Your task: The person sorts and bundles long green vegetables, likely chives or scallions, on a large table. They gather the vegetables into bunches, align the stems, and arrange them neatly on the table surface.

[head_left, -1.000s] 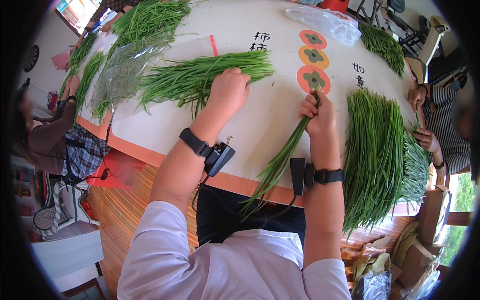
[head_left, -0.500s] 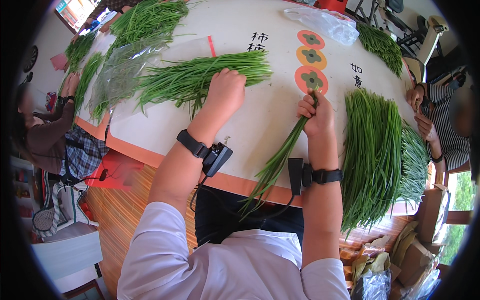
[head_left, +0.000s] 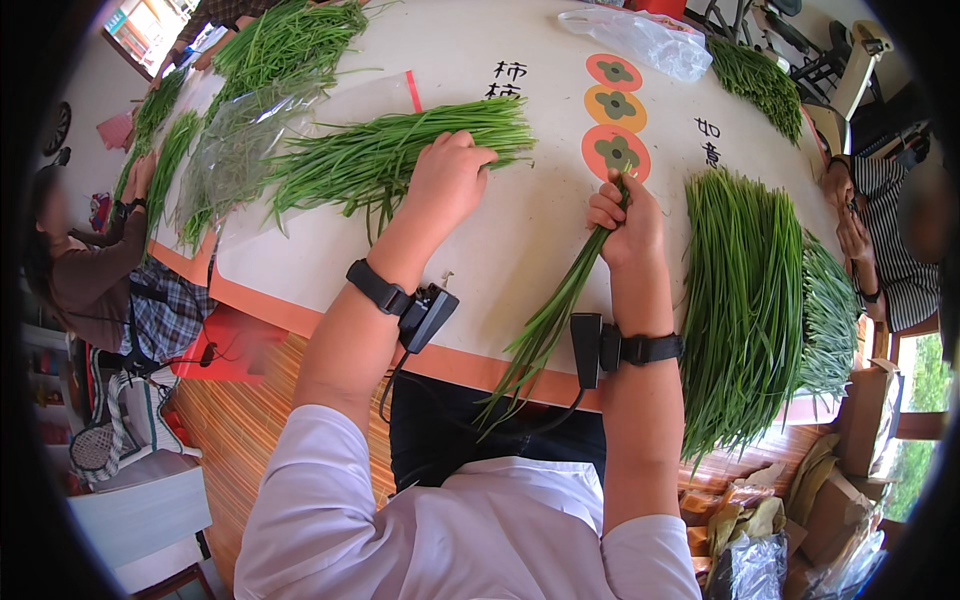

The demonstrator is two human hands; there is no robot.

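My left hand [head_left: 450, 180] rests curled on a long pile of green chives [head_left: 350, 160], its fingers pinched into the stalks at the pile's right part; the fingertips are partly hidden. My right hand [head_left: 630, 220] grips a small bunch of chives [head_left: 545, 325] near one end, thumb on top, with the long leaves hanging down-left across the table's front edge. A large, neatly aligned heap of chives [head_left: 740, 310] lies just right of my right arm, beside a paler bundle [head_left: 825, 310]. Both my wrists carry strapped black devices.
White table mat [head_left: 520, 240] with orange border. Further chive piles [head_left: 280, 40] lie back left, beside a clear bag [head_left: 230, 150]; a white plastic bag [head_left: 650, 40] and chives [head_left: 755, 85] lie back right. Co-workers [head_left: 100, 280] [head_left: 895, 230] work at both sides. Cardboard boxes [head_left: 860, 430] stand right.
The whole view has shifted slightly up and left. My hands keep nearly the same grips. The right-side co-worker's lower hand has moved up toward the other one.
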